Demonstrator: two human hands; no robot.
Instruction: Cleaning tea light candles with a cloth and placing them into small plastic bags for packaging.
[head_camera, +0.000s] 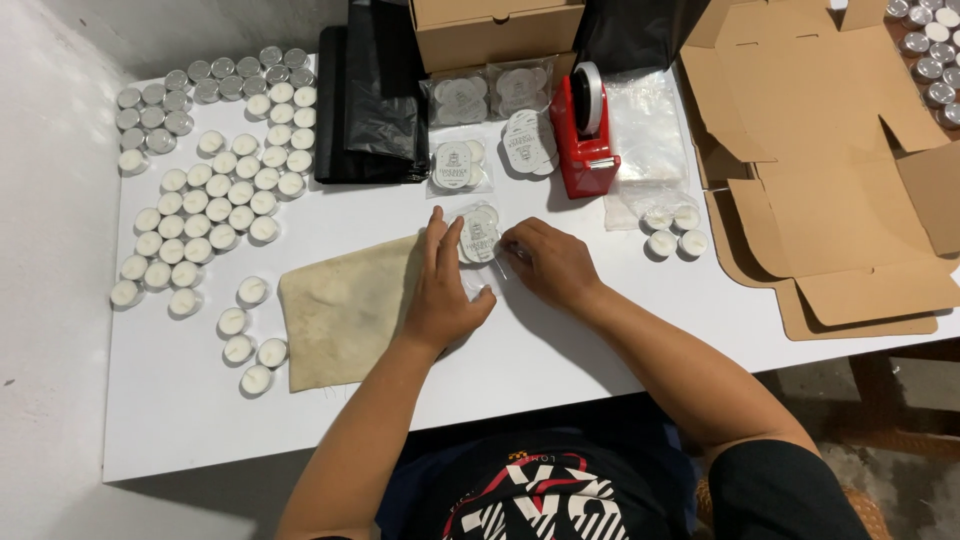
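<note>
Both hands, the left hand (442, 285) and right hand (548, 262), press a clear candle packet (479, 235) flat mid-worktop (560, 360), fingers spread, beside a stained cloth (345, 310).

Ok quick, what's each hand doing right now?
Left hand: open, flat, fingers on the clear candle packet.
Right hand: pinching that packet's edge.

Bright, even overhead light on white table (560, 370); slight glare washes out left wall. Soft shadows under both forearms & beside boxes. Sharp focus overall, mild wide-angle bend at edges, floor corner dim.
</note>
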